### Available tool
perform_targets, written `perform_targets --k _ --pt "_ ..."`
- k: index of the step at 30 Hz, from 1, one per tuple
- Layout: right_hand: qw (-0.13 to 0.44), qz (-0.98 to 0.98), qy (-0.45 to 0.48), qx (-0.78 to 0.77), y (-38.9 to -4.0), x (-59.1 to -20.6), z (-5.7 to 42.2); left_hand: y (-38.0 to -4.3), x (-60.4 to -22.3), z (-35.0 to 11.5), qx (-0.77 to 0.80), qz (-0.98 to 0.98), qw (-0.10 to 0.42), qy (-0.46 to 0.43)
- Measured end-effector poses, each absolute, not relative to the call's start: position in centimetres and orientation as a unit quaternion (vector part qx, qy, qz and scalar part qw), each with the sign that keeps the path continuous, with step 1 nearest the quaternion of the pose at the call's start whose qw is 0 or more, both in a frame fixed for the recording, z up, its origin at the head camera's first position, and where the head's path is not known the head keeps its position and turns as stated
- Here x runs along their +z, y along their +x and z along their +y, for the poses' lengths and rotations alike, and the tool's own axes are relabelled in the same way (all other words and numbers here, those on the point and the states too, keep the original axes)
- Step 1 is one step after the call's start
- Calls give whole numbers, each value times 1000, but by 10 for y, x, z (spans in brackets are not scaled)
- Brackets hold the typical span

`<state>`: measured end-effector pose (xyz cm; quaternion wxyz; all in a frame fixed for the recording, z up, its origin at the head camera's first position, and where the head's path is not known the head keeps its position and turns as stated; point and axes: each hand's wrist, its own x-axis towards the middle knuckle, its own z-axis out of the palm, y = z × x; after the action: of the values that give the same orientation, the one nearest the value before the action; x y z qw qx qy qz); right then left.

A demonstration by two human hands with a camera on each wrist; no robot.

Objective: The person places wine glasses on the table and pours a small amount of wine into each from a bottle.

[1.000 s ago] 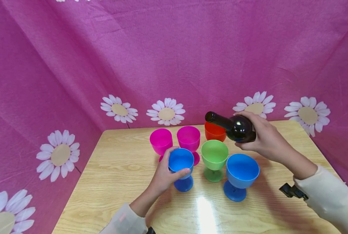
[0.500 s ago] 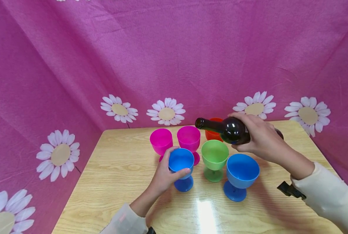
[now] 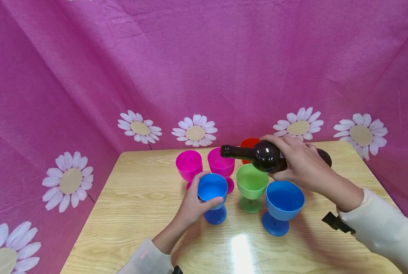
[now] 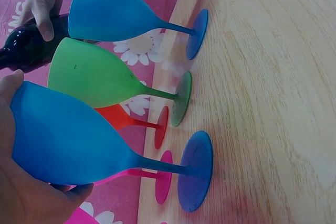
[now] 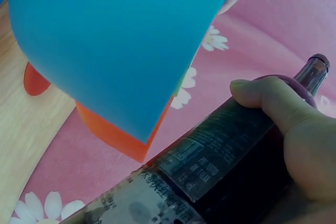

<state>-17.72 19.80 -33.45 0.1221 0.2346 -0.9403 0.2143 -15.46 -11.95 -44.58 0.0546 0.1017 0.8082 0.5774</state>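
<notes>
My left hand [image 3: 194,201] curls round the bowl of a blue goblet [image 3: 215,188], whose foot rests on the table in the left wrist view. With my right hand [image 3: 298,161] I grip a dark wine bottle [image 3: 268,156] by its body, its neck pointing left and tipped nearly level. The mouth of the bottle is over the rear pink goblet in the head view, behind the held blue one. A label [image 5: 205,166] shows on the bottle in the right wrist view. Beneath the bottle's shoulder stands a green goblet [image 3: 251,186].
Nearer the front right is a second blue goblet [image 3: 282,205]. Two pink goblets, one at the left [image 3: 189,167] and one beside it [image 3: 221,167], stand behind. An orange-red goblet [image 3: 250,143] is partly hidden by the bottle. Flowered pink cloth [image 3: 204,76] hangs behind the wooden table [image 3: 138,198].
My right hand has moved left and slightly down with the bottle, and the neck has swung from over the orange-red goblet toward the pink one. The left hand stays put.
</notes>
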Motion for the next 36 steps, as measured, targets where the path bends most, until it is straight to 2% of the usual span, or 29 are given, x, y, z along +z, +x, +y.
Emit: perform_targets --k 13,36 --pt "102 -950 236 177 -173 -330 184 -154 -445 -120 575 810 53 102" --pt "119 -961 233 94 -169 -328 169 -154 -447 -122 572 812 53 103"
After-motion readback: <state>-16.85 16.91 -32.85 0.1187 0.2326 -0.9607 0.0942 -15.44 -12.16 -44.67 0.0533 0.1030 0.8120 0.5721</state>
